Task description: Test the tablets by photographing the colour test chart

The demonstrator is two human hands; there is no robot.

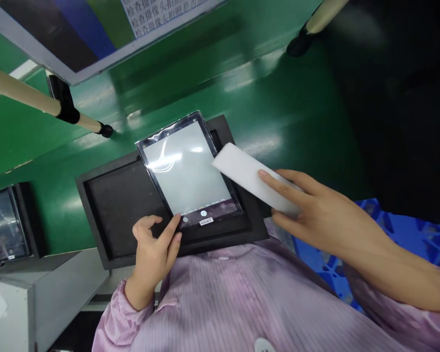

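Two hands at tablet [188,168]. Tablet lies tilted on black tray [113,205], long axis running away from body. Left hand [154,249] pinches near corner. Right hand [315,205] clamps white block [245,171], block end just beside tablet's right edge.

Two tablets [188,168] [2,225], one white block [254,177]

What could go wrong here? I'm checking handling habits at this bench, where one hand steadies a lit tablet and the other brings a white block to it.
The left hand grips the tablet only at its lower corner, so it may tip or slide off the black tray. The white block in the right hand could knock the tablet's edge.
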